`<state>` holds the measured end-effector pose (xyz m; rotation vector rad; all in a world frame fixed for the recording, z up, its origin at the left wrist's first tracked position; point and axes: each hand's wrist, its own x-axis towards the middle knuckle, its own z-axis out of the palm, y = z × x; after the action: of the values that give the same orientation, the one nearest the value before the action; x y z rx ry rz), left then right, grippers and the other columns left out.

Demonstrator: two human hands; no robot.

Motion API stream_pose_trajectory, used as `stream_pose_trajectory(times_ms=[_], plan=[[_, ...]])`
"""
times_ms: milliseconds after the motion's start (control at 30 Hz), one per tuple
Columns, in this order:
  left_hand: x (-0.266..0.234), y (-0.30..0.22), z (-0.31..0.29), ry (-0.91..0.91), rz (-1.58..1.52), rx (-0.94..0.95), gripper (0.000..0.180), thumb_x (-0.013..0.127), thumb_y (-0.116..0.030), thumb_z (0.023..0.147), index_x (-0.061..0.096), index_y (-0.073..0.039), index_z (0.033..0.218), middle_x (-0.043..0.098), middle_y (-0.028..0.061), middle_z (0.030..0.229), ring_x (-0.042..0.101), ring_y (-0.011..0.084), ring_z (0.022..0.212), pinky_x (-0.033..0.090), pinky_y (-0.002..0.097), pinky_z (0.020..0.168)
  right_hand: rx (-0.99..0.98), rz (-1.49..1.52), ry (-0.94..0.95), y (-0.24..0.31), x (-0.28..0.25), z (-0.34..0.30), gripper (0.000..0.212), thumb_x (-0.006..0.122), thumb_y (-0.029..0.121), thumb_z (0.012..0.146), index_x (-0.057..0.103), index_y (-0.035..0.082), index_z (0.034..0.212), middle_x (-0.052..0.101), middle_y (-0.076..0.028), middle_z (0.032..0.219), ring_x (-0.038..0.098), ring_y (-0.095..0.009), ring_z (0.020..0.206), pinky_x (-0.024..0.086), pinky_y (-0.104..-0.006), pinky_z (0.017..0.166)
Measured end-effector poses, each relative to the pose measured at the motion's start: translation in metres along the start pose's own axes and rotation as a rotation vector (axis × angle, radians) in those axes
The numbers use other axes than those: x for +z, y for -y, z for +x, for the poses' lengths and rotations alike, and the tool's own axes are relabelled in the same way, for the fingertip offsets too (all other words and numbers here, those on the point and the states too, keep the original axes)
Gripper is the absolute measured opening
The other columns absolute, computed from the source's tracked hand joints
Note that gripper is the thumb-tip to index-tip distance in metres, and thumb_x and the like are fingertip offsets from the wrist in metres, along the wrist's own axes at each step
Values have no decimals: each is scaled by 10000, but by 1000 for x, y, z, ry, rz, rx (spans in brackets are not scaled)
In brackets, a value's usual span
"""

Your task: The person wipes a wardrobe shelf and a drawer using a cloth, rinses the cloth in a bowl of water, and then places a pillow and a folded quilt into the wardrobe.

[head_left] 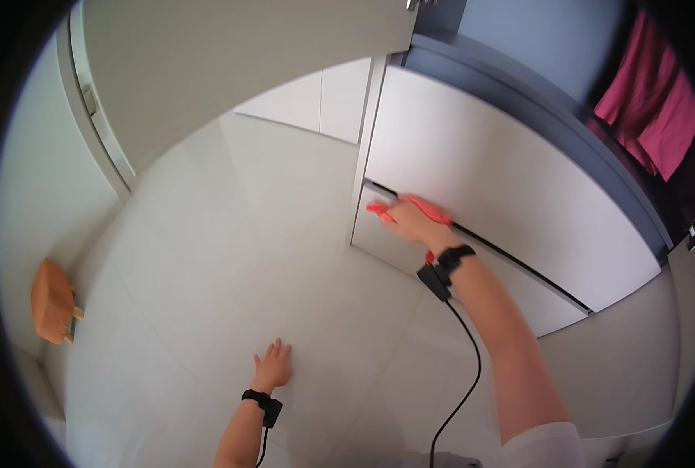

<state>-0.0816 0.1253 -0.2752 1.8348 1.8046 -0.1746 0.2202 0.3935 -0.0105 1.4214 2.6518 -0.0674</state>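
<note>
My right hand (415,222) is closed on a coral-red cloth (430,210), whose edges stick out on both sides of my fingers. It presses the cloth to the white drawer fronts, at the dark gap between the upper drawer front (503,171) and the lower drawer front (480,269). A bit of red also shows below my wrist. My left hand (272,368) is apart from the drawers, over the pale floor (207,257). Its fingers are spread and it holds nothing; whether it touches the floor I cannot tell. Both wrists wear black bands with a small box and cable.
An open cabinet door (246,54) spans the upper left. Above the drawers, a dark grey compartment (535,39) holds a hanging magenta garment (652,101). An orange stool (52,303) with wooden legs stands at the left wall. From my right wrist a black cable (472,382) hangs down.
</note>
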Motion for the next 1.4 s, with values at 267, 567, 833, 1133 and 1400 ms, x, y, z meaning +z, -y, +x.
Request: stream_pose_trajectory(times_ms=[267,567,833,1133,1400], plan=[[-131,-122,-60,5,-45,120,615,613,-365,819,410,-121,1345,335,213,1408,431,352,1233,326,544,1012,249,1098,-138,-53,-148,-171,368,377,317,984,597,42,876,621,-33,803,561,-126,724,455,-283,666],[-404,-318,-251,-197,-512,409,572,632,-276,833,420,-61,1319,457,211,1309,491,357,1153,429,420,943,136,1361,-360,-18,-396,-271,381,391,334,987,612,24,979,637,-67,854,573,-147,753,477,-297,718],[-640,-398,-489,-320,-664,457,621,689,-201,791,405,-27,1315,507,201,1213,593,295,915,498,383,796,453,1182,-114,64,-691,-381,360,467,326,931,626,7,884,645,-133,715,638,-273,667,496,-350,622],[-937,-555,-825,-478,-636,686,764,704,-120,775,267,-9,1392,457,243,1277,503,376,1108,459,393,904,236,853,151,159,-1048,-558,419,636,407,812,619,8,941,634,-176,860,616,-290,791,481,-359,715],[-1114,-628,-973,-286,-826,744,399,651,-164,810,509,-10,1149,590,216,957,596,370,828,490,413,714,191,1041,81,188,-1290,-689,463,732,223,745,588,19,1135,609,-132,1072,594,-238,977,481,-328,846]])
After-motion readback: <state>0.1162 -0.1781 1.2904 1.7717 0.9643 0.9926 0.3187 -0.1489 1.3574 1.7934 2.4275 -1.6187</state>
